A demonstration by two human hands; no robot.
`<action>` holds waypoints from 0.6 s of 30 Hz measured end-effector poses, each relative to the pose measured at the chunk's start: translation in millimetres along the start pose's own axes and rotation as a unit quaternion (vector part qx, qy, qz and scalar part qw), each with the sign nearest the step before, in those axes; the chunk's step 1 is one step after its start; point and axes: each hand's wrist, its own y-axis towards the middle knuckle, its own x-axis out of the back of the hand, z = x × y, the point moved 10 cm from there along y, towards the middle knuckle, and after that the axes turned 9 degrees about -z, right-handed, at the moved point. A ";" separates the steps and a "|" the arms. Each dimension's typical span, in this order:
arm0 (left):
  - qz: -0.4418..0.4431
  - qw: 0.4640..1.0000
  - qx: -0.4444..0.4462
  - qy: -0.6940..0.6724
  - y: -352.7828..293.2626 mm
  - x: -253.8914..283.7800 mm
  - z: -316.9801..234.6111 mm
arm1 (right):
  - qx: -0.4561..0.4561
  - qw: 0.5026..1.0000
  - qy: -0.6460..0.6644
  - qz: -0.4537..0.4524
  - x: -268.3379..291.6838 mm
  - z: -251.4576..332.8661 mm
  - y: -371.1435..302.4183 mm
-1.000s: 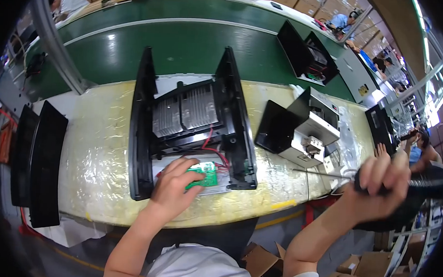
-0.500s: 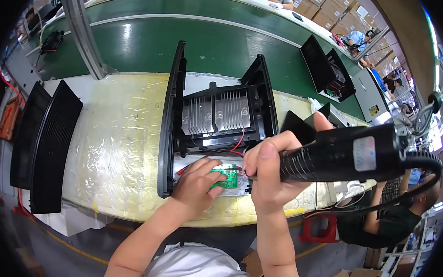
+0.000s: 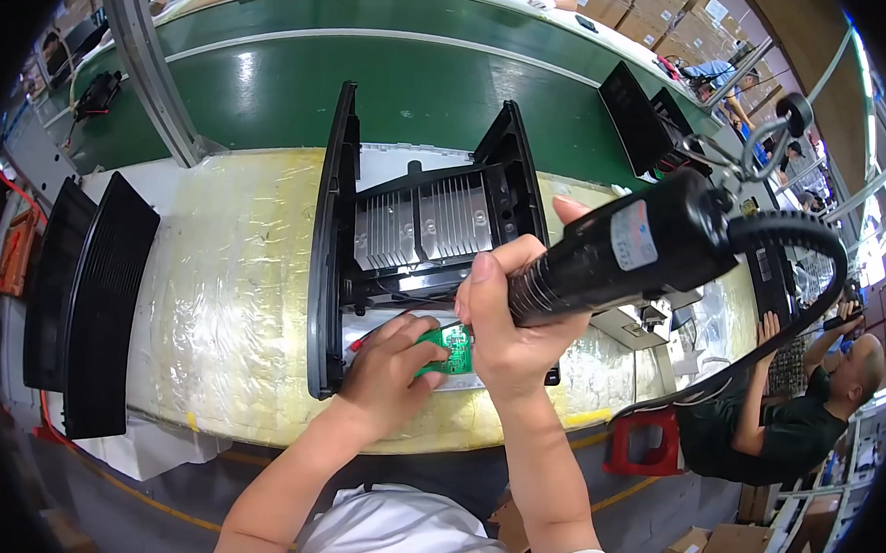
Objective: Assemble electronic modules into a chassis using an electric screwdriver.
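Observation:
In my right hand point(image 3: 521, 326) is a black electric screwdriver point(image 3: 615, 250), fingers wrapped round its ribbed grip and its cable running off to the right. Its tip is hidden behind my hand, close to a green circuit board point(image 3: 454, 348). My left hand point(image 3: 395, 364) has its curled fingers on the board's left side, holding it within the near end of a black housing point(image 3: 332, 261). Further inside that housing sits a finned metal heat sink point(image 3: 421, 225). A small red connector shows beside my left fingers.
Two black panels point(image 3: 111, 304) stand at the left of the film-covered bench point(image 3: 227, 295). A metal post point(image 3: 146, 61) rises behind. Beyond lies a green conveyor belt point(image 3: 393, 89) with another black housing point(image 3: 626, 121) on it. A co-worker point(image 3: 807, 396) is at the right, by a red stool point(image 3: 645, 442).
My right hand has shifted left and the screwdriver has tilted, its rear end swinging up and left. Its bit, visible at the board before, is now hidden. My left hand stays on the circuit board.

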 end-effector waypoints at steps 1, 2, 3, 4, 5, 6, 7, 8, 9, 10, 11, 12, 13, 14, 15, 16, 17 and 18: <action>-0.002 1.000 0.001 0.007 0.8 0.7 -0.7 | 0.000 1.000 0.001 -0.001 -0.7 -0.8 0.5; -0.002 1.000 0.001 0.008 0.8 0.3 -0.9 | -0.007 1.000 -0.004 0.007 -2.6 -3.3 1.3; 0.001 1.000 0.011 0.007 0.7 -0.7 1.1 | -0.013 1.000 -0.009 0.013 -4.6 -5.4 2.3; 0.003 1.000 0.020 0.005 1.1 -1.3 3.0 | -0.029 0.999 0.007 0.019 -6.3 -8.4 3.0; 0.003 1.000 0.020 0.006 2.2 -0.6 2.7 | -0.029 0.999 0.008 0.018 -6.4 -8.8 4.6; 0.006 1.000 0.023 0.009 2.4 -0.4 3.1 | -0.036 0.999 0.005 0.025 -7.2 -11.6 5.4; 0.009 1.000 0.026 0.012 2.8 -0.6 3.6 | -0.043 0.999 0.002 0.031 -8.1 -14.5 5.9; 0.009 1.000 0.025 0.013 3.2 -0.7 3.6 | -0.050 0.998 0.014 0.026 -7.9 -17.6 6.2; 0.010 0.999 0.029 0.015 3.1 -1.0 4.3 | -0.050 0.998 0.015 0.026 -8.7 -18.2 5.8; 0.011 0.999 0.033 0.016 3.2 -1.2 5.0 | -0.059 0.998 0.011 0.019 -7.9 -20.6 5.5; 0.011 0.999 0.032 0.018 3.7 -1.1 5.2 | -0.068 0.998 0.007 0.011 -7.0 -23.0 5.4; 0.010 0.999 0.028 0.017 4.2 -1.2 4.9 | -0.067 0.998 0.008 0.011 -7.2 -23.2 5.2; 0.010 1.000 0.024 0.017 4.8 -1.5 4.4 | -0.072 0.997 0.017 0.008 -6.9 -24.0 5.1; 0.010 1.000 0.022 0.017 4.9 -2.5 4.8 | -0.076 0.997 0.025 0.005 -6.2 -24.6 5.2; 0.012 1.000 0.018 0.016 5.6 -4.0 5.3 | -0.072 0.997 0.023 0.003 -5.1 -24.1 6.3; 0.013 1.000 0.014 0.015 6.2 -5.4 5.2 | -0.058 0.998 0.013 0.009 -5.4 -22.4 7.5; 0.016 1.000 0.007 0.010 5.5 -4.4 5.3 | -0.044 0.999 0.001 0.015 -5.5 -19.9 8.5; 0.024 1.000 0.016 0.005 4.7 -4.0 10.8 | -0.027 0.999 -0.024 0.018 -7.6 -11.1 9.5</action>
